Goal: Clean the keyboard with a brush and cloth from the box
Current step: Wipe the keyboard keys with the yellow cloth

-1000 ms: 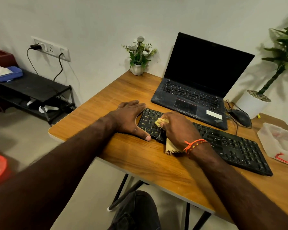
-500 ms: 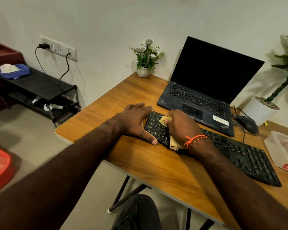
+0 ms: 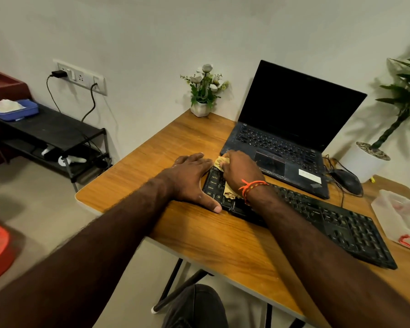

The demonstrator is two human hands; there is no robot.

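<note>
A black keyboard (image 3: 317,216) lies slanted across the wooden desk (image 3: 223,242). My right hand (image 3: 240,171), with an orange thread at the wrist, presses a yellow cloth (image 3: 220,162) onto the keyboard's left end, near its far corner. Part of the cloth shows under the wrist too. My left hand (image 3: 189,178) lies flat on the desk against the keyboard's left edge, fingers spread, thumb along the front corner. A clear plastic box (image 3: 400,216) with a red clip sits at the desk's right edge. No brush is in sight.
An open laptop (image 3: 287,138) with a dark screen stands just behind the keyboard. A black mouse (image 3: 347,182) and cables lie to its right. A small flower pot (image 3: 201,107) and a large potted plant (image 3: 365,159) stand at the back. A black shelf (image 3: 45,133) stands left of the desk.
My right hand has slid the cloth away from me, from the keyboard's front left area to its far left corner. The left hand has stayed at the keyboard's edge.
</note>
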